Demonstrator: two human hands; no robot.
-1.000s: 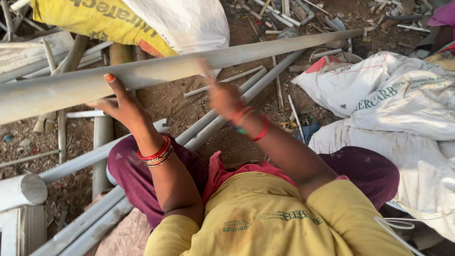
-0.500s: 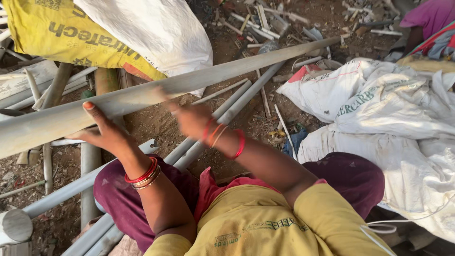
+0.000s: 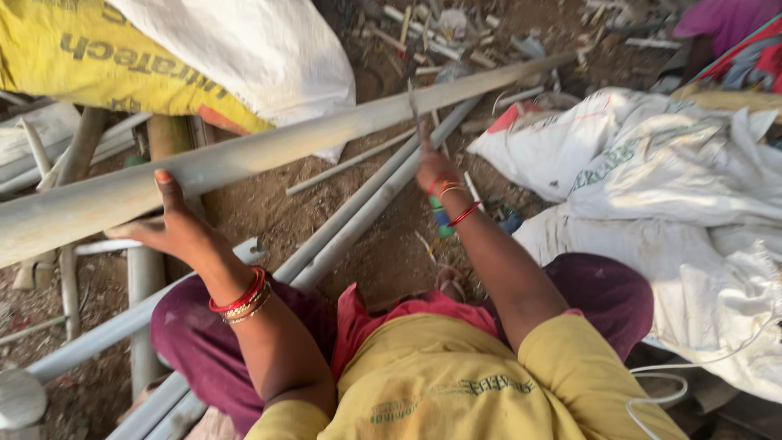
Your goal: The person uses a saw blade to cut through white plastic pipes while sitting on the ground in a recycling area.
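A long grey pipe (image 3: 269, 151) runs slantwise across the view, raised off the ground. My left hand (image 3: 175, 232) grips it from below at the left, thumb pressed up on its side. My right hand (image 3: 432, 163) reaches forward to the pipe's near side towards the middle. Its fingers are closed on a thin metal strip (image 3: 412, 102) that stands across the pipe. A green object (image 3: 441, 218) lies on the ground under my right wrist. Red bangles are on both wrists. My knees, in purple cloth, are below.
Several more grey pipes (image 3: 366, 204) lie on the dirt beneath. A yellow and white sack (image 3: 204, 57) sits at the top left. White sacks (image 3: 676, 195) are piled on the right. Cut pipe scraps (image 3: 440, 37) litter the far ground. A white cable (image 3: 692, 371) runs along the lower right.
My right hand drew back towards me, then reached out again to a spot further right along the pipe. My left hand has kept its hold on the pipe.
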